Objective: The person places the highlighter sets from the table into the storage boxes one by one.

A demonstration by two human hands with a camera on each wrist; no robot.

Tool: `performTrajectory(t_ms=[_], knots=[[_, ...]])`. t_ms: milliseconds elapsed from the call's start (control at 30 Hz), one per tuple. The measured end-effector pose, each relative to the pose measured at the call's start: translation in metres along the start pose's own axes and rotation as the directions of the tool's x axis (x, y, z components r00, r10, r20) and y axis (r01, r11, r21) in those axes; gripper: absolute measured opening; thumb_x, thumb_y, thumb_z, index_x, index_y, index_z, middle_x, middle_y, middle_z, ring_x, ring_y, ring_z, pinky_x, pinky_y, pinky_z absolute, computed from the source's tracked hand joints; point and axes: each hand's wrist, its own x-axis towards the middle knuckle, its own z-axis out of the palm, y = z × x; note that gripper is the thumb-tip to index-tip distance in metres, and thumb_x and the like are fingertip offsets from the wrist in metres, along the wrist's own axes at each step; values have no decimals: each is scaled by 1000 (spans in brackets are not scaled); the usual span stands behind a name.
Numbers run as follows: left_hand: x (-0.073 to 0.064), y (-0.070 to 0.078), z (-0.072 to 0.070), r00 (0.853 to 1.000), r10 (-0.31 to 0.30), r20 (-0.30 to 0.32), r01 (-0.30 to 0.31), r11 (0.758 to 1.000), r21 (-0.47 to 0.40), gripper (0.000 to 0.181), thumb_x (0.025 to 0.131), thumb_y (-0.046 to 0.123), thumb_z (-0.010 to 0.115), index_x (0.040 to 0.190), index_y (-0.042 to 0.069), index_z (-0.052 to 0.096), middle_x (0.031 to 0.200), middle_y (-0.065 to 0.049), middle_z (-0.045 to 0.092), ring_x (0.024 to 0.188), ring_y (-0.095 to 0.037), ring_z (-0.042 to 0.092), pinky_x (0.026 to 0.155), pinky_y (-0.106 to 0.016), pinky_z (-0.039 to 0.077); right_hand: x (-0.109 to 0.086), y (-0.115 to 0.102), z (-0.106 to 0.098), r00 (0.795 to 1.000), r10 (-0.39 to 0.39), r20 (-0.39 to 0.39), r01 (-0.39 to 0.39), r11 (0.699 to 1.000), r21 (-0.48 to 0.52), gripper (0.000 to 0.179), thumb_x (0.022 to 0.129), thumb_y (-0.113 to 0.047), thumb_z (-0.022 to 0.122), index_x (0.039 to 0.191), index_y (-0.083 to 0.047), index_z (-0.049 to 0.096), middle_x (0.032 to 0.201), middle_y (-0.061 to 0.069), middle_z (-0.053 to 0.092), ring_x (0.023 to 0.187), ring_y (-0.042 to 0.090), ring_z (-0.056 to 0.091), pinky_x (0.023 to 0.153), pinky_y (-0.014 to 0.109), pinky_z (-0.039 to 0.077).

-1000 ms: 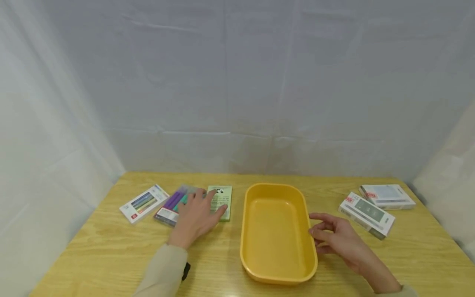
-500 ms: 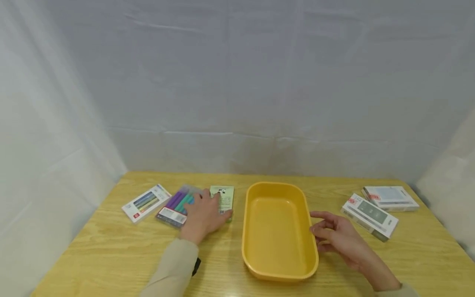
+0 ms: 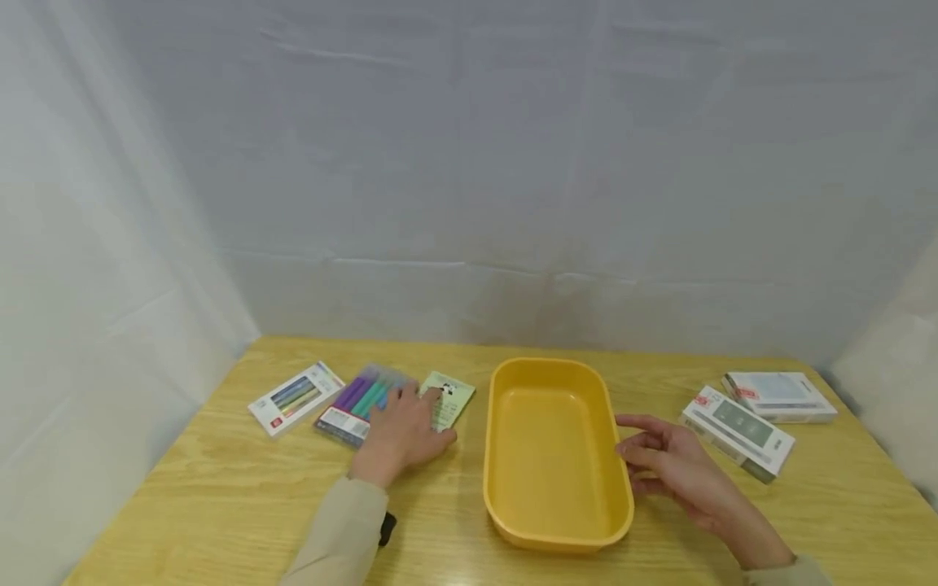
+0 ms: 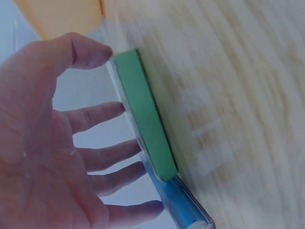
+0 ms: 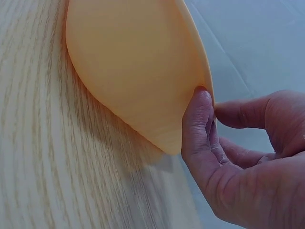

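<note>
In the head view my left hand point(image 3: 403, 431) lies with spread fingers over a light green notepad point(image 3: 456, 399) and the near right part of a clear pack of purple, teal and blue markers point(image 3: 359, 399). From the left wrist, straight fingertips touch the notepad's top, its green side point(image 4: 145, 114) showing, and one reaches the blue marker end. My right hand point(image 3: 677, 460) holds the right rim of a yellow plastic basin point(image 3: 557, 456). The right wrist view shows one digit at the rim and curled fingers against the outer wall point(image 5: 128, 71). Nothing lies inside the basin.
A white pack of coloured pens point(image 3: 296, 399) lies at the far left. Two flat white boxes, one with a dark green window point(image 3: 740, 427) and one with a pale window point(image 3: 780, 396), lie on the right. A white curtain point(image 3: 469, 163) hangs behind the wooden table point(image 3: 242, 505).
The notepad has turned clockwise, its far end tilting to the right under my left hand. That hand has shifted slightly right. My right hand keeps its place on the basin's rim.
</note>
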Motion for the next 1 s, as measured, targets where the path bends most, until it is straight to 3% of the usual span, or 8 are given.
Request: performTrajectory(t_ms=[267, 500, 800, 1000], knots=[[-6, 2, 0, 999, 30, 32, -31, 999, 24, 72, 88, 41, 72, 150, 11, 49, 155, -27, 42, 144, -50, 37, 113, -74, 30, 2, 1, -1, 1000, 13, 7, -13, 1000, -9, 62, 101, -15, 62, 153, 3, 35, 102, 1, 66, 81, 13, 65, 73, 30, 61], [-11, 7, -2, 998, 45, 42, -47, 998, 35, 62, 80, 36, 80, 132, 13, 56, 130, -21, 54, 119, -43, 53, 100, -69, 44, 3, -1, -1, 1000, 9, 17, -9, 1000, -16, 63, 101, -16, 62, 154, 3, 33, 102, 1, 67, 82, 13, 67, 72, 30, 61], [-10, 6, 2, 998, 42, 41, -41, 999, -34, 56, 82, 37, 82, 126, 15, 55, 122, -17, 56, 115, -38, 55, 95, -66, 47, 1, 0, 0, 999, -12, 31, 12, 1000, -13, 64, 101, -16, 60, 154, 5, 31, 103, 1, 66, 83, 13, 68, 72, 30, 61], [-9, -3, 2, 996, 92, -1, -92, 991, -94, 56, 78, 37, 85, 122, 17, 59, 119, -13, 61, 105, -33, 60, 86, -60, 51, 1, 0, 3, 998, -19, 61, 19, 1000, 0, 65, 102, -16, 60, 155, 5, 29, 105, 2, 65, 85, 13, 69, 73, 29, 61]])
